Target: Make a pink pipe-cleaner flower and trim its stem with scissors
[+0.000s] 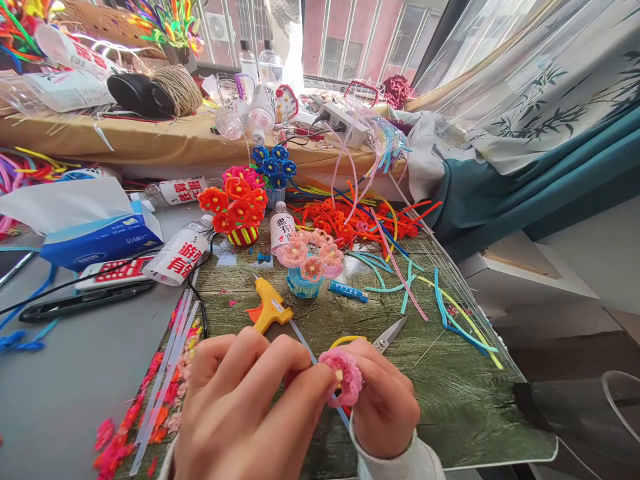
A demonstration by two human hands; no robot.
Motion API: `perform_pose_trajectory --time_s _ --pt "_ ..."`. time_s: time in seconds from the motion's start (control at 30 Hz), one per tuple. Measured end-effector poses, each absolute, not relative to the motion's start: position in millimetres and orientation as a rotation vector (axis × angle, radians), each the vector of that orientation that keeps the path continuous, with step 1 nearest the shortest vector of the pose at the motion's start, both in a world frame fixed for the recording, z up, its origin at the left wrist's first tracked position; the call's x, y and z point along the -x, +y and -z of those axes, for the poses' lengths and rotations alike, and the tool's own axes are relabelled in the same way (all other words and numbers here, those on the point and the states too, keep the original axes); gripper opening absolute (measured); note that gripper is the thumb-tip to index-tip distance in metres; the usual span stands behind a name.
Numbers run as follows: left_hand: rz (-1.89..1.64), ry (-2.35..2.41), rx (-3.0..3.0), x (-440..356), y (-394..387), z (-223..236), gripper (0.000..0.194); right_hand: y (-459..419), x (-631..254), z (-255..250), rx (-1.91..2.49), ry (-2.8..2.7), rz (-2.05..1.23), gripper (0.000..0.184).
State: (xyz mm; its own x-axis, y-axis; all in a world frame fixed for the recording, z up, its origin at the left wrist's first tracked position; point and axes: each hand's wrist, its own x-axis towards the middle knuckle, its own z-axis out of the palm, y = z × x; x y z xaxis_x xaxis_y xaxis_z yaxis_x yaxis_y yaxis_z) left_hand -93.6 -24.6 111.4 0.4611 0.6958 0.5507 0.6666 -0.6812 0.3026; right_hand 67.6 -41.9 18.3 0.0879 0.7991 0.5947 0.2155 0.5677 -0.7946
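Observation:
A pink pipe-cleaner flower with a pale yellow centre is held between my two hands. My left hand is closed, its thumb and finger pinching at the flower's left side and middle. From the right, my right hand grips the flower, its fingers curled behind the petals. Scissors with yellow handles lie just beyond my right hand, partly covered by it. A yellow glue gun rests past my left hand. Farther off stands a light-blue pot with pink pipe-cleaner flowers.
Red flowers and blue flowers stand in pots at the back. Loose pipe cleaners are heaped by the ledge. A blue lighter and a bottle lie nearby. Clear glue sticks and a tissue box are left.

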Motion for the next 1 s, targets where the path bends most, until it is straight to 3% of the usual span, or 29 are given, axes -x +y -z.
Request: perform_pose_trajectory --time_s 0.13,0.3,0.47,0.53,0.63,0.8,1.0 --pt "-1.17 1.282 -2.641 103.3 -23.9 -109.5 0.011 -39.5 -66.3 -10.1 0.95 -1.355 -0.619 0.018" --pt "-1.259 1.437 -2.468 110.9 -25.2 -101.0 0.007 -37.4 -61.3 -0.9 0.973 -1.144 -0.787 0.032" --pt "-1.057 1.628 -2.405 108.5 -33.0 -87.6 0.039 -35.8 -65.4 1.4 0.925 -1.132 -0.813 0.031" --pt "-1.058 1.623 -2.447 108.9 -34.8 -84.0 0.035 -35.8 -69.6 0.2 0.905 -1.197 -0.783 0.029" --pt "-1.057 1.597 -2.623 112.0 -35.9 -83.6 0.008 -36.3 -74.6 -4.9 0.883 -1.269 -0.736 0.026" --pt "-1.158 1.446 -2.603 101.4 -42.9 -95.3 0.003 -38.6 -76.0 -13.9 0.914 -1.348 -0.706 0.025" --pt "-1.22 1.389 -2.442 71.9 -45.2 -104.0 0.01 -40.2 -79.3 -11.8 0.924 -1.473 -0.634 0.02"
